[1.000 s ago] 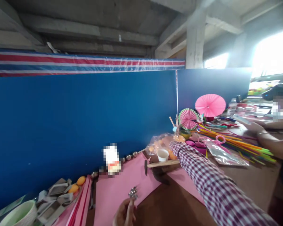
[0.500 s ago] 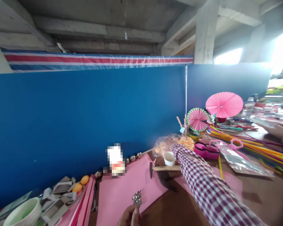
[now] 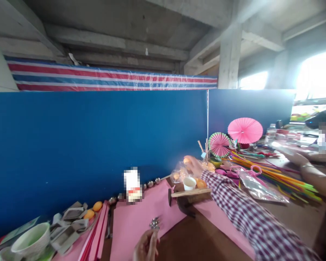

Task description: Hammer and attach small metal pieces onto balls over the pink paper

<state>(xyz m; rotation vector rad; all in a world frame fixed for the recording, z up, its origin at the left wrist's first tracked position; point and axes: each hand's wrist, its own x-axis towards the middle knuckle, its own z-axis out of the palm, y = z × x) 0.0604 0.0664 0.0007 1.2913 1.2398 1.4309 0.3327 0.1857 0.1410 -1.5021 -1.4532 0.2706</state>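
Note:
My left hand [image 3: 146, 247] is at the bottom centre, thumb and fingers pinched on a cluster of small shiny metal pieces [image 3: 154, 222], held over the pink sheet [image 3: 141, 214]. My right hand [image 3: 195, 166], in a checked sleeve, reaches forward to the clear plastic bag [image 3: 176, 173] of orange balls. Its fingers are closed on an orange ball [image 3: 187, 160] at the bag's edge. Just in front of that hand stands a white cup [image 3: 189, 183]. A wooden-handled hammer [image 3: 191, 192] lies nearer to me.
Small grey boxes [image 3: 66, 235], two orange balls [image 3: 93, 210] and a pale green bowl [image 3: 32, 241] are at left. Silver balls [image 3: 150, 183] line the blue partition [image 3: 111, 134]. Pipe cleaners [image 3: 271, 174] and paper fans [image 3: 245, 130] lie right, near another person's arm [image 3: 312, 174].
The view has shifted right and up. My right hand, hidden before, now shows at the bag with an orange ball at its fingers. My left hand still pinches the metal cluster.

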